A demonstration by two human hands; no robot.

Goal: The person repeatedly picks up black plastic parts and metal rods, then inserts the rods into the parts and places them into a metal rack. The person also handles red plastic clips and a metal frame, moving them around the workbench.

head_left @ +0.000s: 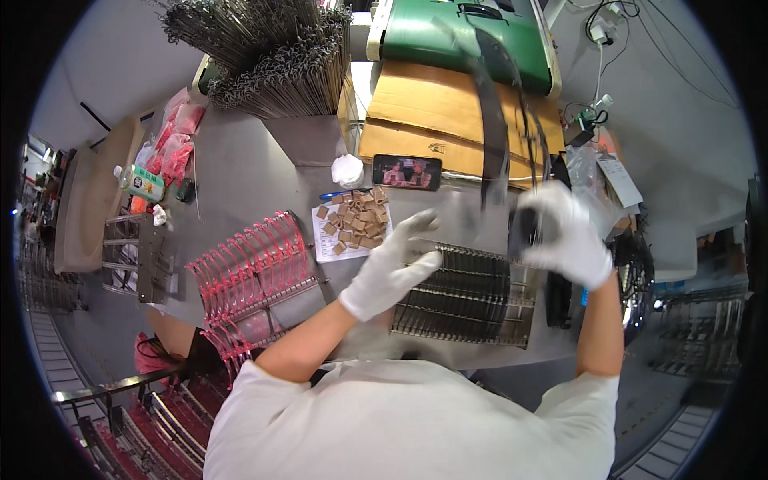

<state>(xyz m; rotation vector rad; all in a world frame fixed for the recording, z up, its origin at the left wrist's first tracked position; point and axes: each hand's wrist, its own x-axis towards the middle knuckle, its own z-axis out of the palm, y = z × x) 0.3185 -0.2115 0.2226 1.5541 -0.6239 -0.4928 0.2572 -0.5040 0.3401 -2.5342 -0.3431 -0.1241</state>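
Left hand (388, 276): white-gloved, unclenched, fingers and thumb parted; placed over the far left corner of the dark-strip rack (460, 292). Nothing is seen to be gripped; whether the rack is touched cannot be told.

Right hand (564, 236): white-gloved, blurred, curled round long dark strips (495, 128), which are raised beyond it, over the cardboard (428, 104). The exact fingertip hold cannot be made out.

Rack: metal-framed, set between and just nearer than the hands; filled with dark curved pieces laid side by side.

Handling, as judged: the rack is best steadied lightly at its edge by the left hand; the long strips are best gripped near one end, their free ends guided clear of the cardboard and phone, and each piece seated parallel to its neighbours without crossing.

Left of the left hand: rack of pink looped pieces (256, 268). Beyond the left hand: small brown blocks (360, 220), heaped on a white printed sheet (324, 250); phone (406, 173), lit, two figures shown.

Markings: small dark print is borne by the sheet, too fine to be read; a small dark emblem by the cardboard; a green-and-white label by the bottle (144, 182), far left. No wording is transcribed.
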